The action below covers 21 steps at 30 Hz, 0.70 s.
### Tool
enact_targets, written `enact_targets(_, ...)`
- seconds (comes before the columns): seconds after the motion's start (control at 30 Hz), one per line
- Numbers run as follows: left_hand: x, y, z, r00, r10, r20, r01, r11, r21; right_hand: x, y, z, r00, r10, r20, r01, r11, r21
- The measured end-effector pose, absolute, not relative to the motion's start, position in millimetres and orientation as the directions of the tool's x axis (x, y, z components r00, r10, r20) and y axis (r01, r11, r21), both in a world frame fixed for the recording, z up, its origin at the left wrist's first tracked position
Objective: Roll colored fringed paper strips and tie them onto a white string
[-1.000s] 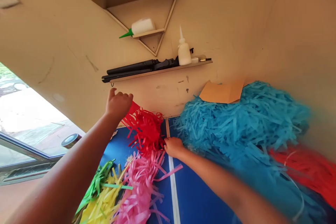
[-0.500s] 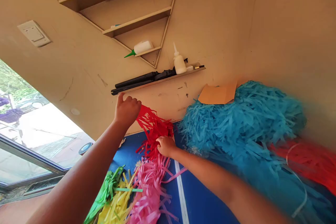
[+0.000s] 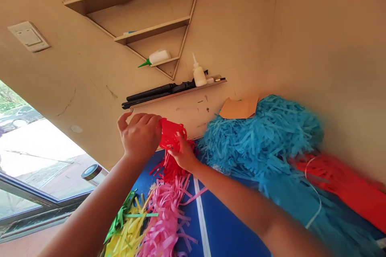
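A red tissue-paper fringe [image 3: 173,131] stretches rightward from my left hand [image 3: 140,134], whose fingers are closed on its end with the thumb raised. My right hand [image 3: 184,154] is against the fringe, thumb and a finger spread apart; its other fingers are partly hidden. Below, loose red strips hang down to the blue table [image 3: 232,221]. A pink fringe [image 3: 161,217] lies under them, beside a yellow fringe [image 3: 128,231] and a green fringe [image 3: 120,215].
At right lies a large blue fringe heap [image 3: 256,140] with an orange paper piece [image 3: 239,108] on top. Red paper [image 3: 346,180] and a white cord [image 3: 316,194] lie nearby. A wall ledge [image 3: 177,95] holds a glue bottle [image 3: 199,74] and a black hair straightener [image 3: 157,93].
My right hand has moved up the red fringe toward my left hand, and its fingers have spread. My left hand has turned slightly, still gripping the fringe. The view has shifted a little.
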<state>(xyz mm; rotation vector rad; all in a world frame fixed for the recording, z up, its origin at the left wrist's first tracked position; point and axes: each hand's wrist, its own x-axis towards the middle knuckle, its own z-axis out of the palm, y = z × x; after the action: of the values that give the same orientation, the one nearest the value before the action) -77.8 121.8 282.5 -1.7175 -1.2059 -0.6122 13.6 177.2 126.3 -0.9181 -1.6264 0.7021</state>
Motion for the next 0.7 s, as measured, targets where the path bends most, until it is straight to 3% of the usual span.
enact_targets(0.2, -102, 78, 258, 0.331, 0.504, 0.798, 0.936, -0.069, -0.345, 58, 112, 100, 0.058, 0.909, 0.413, 0.129, 0.403, -0.906)
enact_targets(0.33, -116, 49, 181, 0.346, 0.517, 0.783, 0.938, -0.183, -0.294, 86, 16, 39, 0.123, 0.807, 0.578, 0.126, 0.565, -0.815)
enact_targets(0.37, -114, 43, 159, 0.319, 0.555, 0.768, 0.948, -0.199, -0.25, 88, -2, 28, 0.053, 0.714, 0.698, 0.108, 0.691, -0.715)
enact_targets(0.43, -106, 36, 121, 0.252, 0.638, 0.728, 0.966, -0.21, -0.15, 89, -24, 15, -0.137, 0.627, 0.767, 0.07, 0.778, -0.624)
enact_targets(0.53, -88, 30, 92, 0.255, 0.717, 0.649, 0.962, -0.254, -0.097, 82, -21, 23, -0.254, 0.725, 0.64, 0.096, 0.677, -0.73)
enact_targets(0.7, -83, 28, 106, 0.35, 0.734, 0.582, 0.936, -0.305, -0.177, 63, 4, 45, -0.224, 0.792, 0.568, 0.036, 0.589, -0.807)
